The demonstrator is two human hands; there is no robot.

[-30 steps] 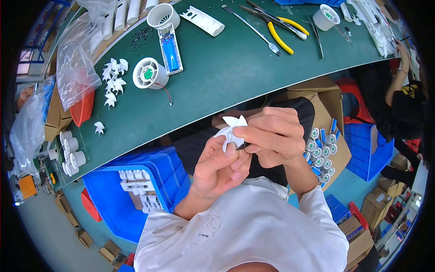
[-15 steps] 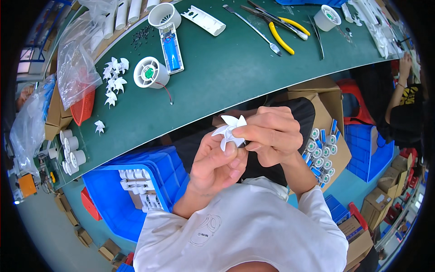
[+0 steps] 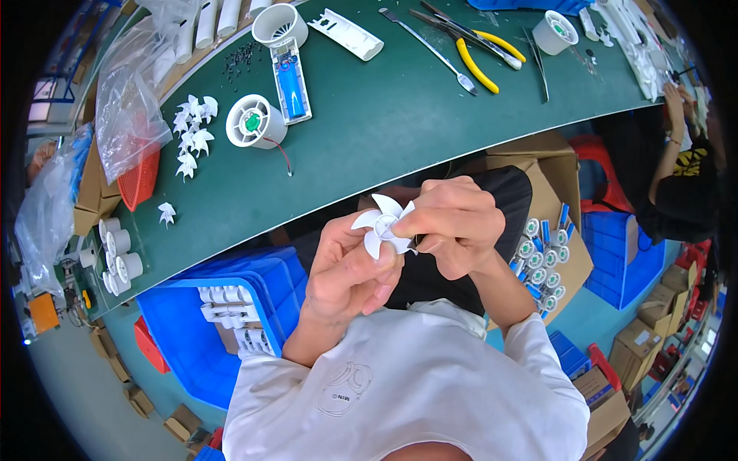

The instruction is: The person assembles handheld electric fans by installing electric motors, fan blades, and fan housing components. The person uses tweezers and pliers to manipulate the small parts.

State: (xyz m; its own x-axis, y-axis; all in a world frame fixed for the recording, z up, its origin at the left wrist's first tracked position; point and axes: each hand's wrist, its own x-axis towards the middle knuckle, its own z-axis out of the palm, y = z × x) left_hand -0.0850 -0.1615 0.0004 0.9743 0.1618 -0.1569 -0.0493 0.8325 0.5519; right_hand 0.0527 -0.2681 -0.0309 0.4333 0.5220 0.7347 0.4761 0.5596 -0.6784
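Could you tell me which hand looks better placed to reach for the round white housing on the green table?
Probably the left hand: the round white housing lies toward the left side. Both it and the right hand grip the white fan blade.

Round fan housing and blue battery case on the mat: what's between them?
Head view: only bare green mat lies between the round fan housing and the blue battery case; they sit close but apart.
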